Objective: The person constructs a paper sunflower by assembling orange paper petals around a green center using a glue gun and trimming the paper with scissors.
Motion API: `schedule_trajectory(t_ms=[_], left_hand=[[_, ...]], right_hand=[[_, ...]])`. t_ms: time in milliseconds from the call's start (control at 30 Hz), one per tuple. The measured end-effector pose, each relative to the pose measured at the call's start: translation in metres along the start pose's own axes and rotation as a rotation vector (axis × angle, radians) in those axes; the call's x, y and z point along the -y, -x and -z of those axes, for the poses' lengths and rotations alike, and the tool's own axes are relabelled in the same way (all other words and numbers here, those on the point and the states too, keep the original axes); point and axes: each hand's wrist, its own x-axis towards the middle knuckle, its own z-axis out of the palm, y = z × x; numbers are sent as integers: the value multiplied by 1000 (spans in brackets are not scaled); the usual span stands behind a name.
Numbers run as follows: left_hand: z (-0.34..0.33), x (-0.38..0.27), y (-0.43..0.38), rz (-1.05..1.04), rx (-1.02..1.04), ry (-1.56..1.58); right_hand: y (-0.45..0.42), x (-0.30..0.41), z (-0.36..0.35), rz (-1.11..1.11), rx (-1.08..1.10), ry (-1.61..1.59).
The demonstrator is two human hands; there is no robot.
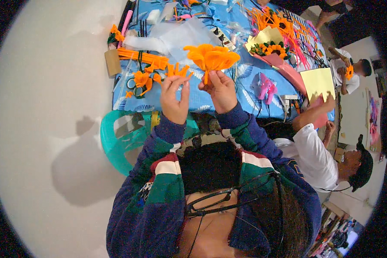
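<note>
In my right hand [224,90] is a large flower of fuzzy orange pipe cleaners [211,56], pinched by its short stem between thumb and fingers. Its petals fan out above the hand, over the blue leaf-print tablecloth [245,69]. My left hand [175,100] is raised beside it, thumb apart from the bent fingers. Orange pipe-cleaner loops [176,70] show just past those fingertips; whether the hand touches them I cannot tell. Left of that hand lie more orange petal pieces [143,80] and scissors [133,85], partly covered by them.
A bundle of orange pipe cleaners [142,56] lies at the left. Pink hot-glue guns [267,88] and a wrapped sunflower bouquet [274,50] are on the right. A person in white [312,154] works close to my right. A green plastic chair [125,142] stands at the table's edge.
</note>
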Motion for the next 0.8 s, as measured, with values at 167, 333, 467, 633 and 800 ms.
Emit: schedule_trajectory(t_ms=[167, 333, 467, 633, 800], left_hand=[[-20, 4, -2, 309, -1, 429], [-27, 6, -2, 729, 119, 753], [-33, 12, 4, 799, 69, 1025], [10, 72, 14, 533, 160, 408], [48, 52, -30, 205, 243, 540]], right_hand=[[-3, -18, -5, 103, 12, 187], [0, -26, -8, 269, 16, 538], [-4, -28, 2, 350, -1, 578], [3, 5, 6, 86, 99, 345], [10, 32, 11, 128, 188, 594]])
